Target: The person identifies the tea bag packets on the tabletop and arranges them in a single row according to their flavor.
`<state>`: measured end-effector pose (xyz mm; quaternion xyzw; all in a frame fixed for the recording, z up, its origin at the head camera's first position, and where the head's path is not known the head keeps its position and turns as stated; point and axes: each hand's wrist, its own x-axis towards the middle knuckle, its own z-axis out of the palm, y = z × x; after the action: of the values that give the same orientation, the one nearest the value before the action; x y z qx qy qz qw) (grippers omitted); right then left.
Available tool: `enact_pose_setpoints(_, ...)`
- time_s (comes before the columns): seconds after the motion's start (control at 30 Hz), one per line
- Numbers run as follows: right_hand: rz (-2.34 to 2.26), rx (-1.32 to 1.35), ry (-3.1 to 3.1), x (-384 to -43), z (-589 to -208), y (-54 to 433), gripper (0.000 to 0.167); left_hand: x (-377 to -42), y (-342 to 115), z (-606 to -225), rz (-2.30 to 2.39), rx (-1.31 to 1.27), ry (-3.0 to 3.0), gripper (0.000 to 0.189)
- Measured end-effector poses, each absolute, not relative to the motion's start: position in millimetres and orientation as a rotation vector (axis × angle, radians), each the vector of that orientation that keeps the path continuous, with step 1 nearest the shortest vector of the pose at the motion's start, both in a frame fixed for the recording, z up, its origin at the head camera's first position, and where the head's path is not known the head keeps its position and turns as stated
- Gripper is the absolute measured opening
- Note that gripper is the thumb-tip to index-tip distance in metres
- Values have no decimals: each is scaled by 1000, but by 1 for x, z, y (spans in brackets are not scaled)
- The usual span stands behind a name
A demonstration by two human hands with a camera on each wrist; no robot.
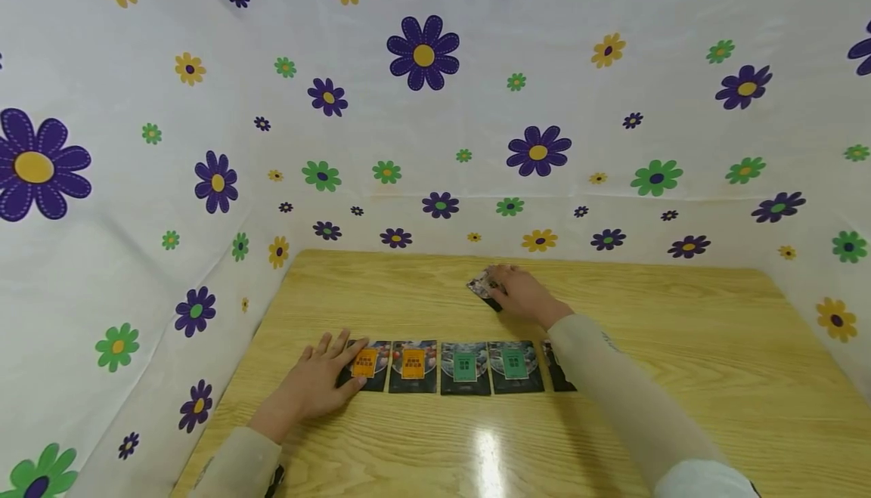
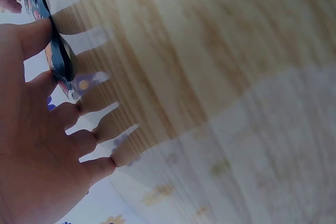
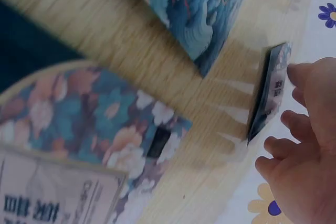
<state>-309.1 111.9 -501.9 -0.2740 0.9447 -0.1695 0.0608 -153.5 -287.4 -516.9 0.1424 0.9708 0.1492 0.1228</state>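
At the table's far side my right hand [image 1: 520,292] grips the edge of a flat sachet [image 1: 481,286] with a floral print, thumb and fingers about its right side. In the right wrist view this sachet [image 3: 273,90] shows a pale pink label, set at a slant. My left hand [image 1: 316,381] lies flat with fingers spread, thumb and forefinger over the left end of an orange-labelled sachet [image 1: 367,366]. Beside it runs a row: a second orange-labelled sachet [image 1: 413,367], two green-labelled sachets [image 1: 466,369], and a dark sachet [image 1: 559,368] partly hidden by my right sleeve.
A wood-grain table [image 1: 680,347] bears the row near its middle. White cloth [image 1: 463,120] printed with purple, yellow and green flowers rises at its back and sides. A pink-labelled sachet [image 3: 52,192] lies close beneath the right wrist camera.
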Motion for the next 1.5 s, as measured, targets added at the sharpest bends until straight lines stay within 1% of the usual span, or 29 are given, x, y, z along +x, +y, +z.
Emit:
enact_pose_setpoints(0.2,-419,-841,2852,-311,-507,113,50,-155,-287,-518,434,420,2829,72)
enact_pose_setpoints(0.67,-457,-780,2879,-306,-508,134,50,-154,-287,-517,429,426,2830,71)
enact_pose_setpoints(0.9,-459,-757,2908,-299,-508,156,49,-154,-287,-517,427,419,2826,71)
enact_pose_setpoints(1.2,-444,-650,2911,-283,-501,187,52,-155,-287,-517,425,424,2829,71)
enact_pose_setpoints(1.5,-495,-572,2960,-267,-505,223,51,-151,-286,-518,472,457,2874,70)
